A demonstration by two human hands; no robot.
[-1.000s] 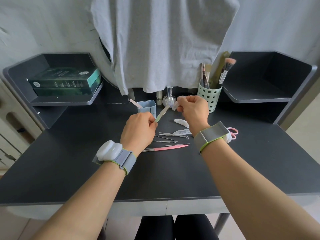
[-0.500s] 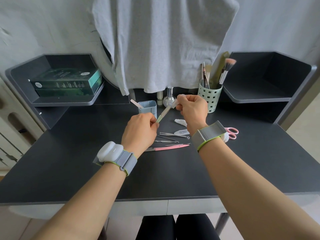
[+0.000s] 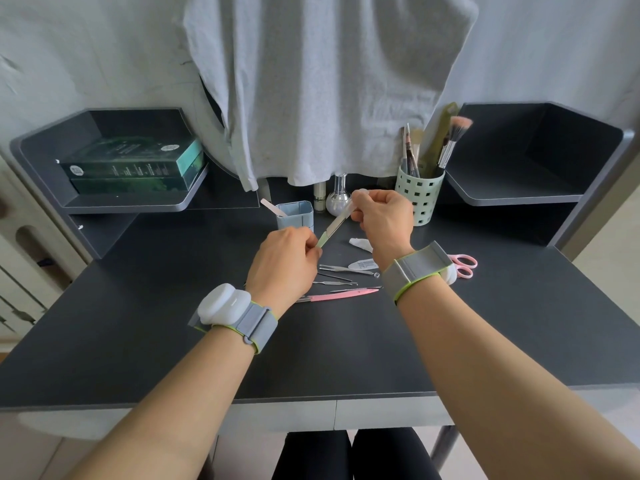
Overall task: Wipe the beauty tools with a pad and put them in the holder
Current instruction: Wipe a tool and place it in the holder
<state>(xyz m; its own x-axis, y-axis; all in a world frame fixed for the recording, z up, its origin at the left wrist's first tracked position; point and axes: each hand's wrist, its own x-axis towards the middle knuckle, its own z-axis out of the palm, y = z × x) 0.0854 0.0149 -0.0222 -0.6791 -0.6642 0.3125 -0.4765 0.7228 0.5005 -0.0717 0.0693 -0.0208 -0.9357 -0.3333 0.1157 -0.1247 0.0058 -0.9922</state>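
Note:
My left hand (image 3: 282, 263) pinches the green handle end of a slim metal tool (image 3: 330, 230), held slanted above the desk. My right hand (image 3: 382, 216) grips a small white pad (image 3: 358, 195) wrapped around the tool's upper end. Just behind the hands stands a light blue holder (image 3: 296, 216) with one pale file (image 3: 273, 206) leaning in it. On the desk below the hands lie several thin metal tools (image 3: 341, 275), a pink-handled tool (image 3: 341, 295), a small sachet (image 3: 362, 264) and a crumpled used pad (image 3: 360, 243).
A pale green perforated cup (image 3: 419, 194) of brushes stands at the back right. Pink scissors (image 3: 462, 264) lie by my right wrist. Two small bottles (image 3: 330, 197) stand behind the holder. Green boxes (image 3: 135, 168) fill the left shelf. A grey cloth (image 3: 329, 81) hangs at the back.
The pad in my right hand has slid along the tool toward its upper tip, and the hands have shifted slightly. The things on the desk have not moved.

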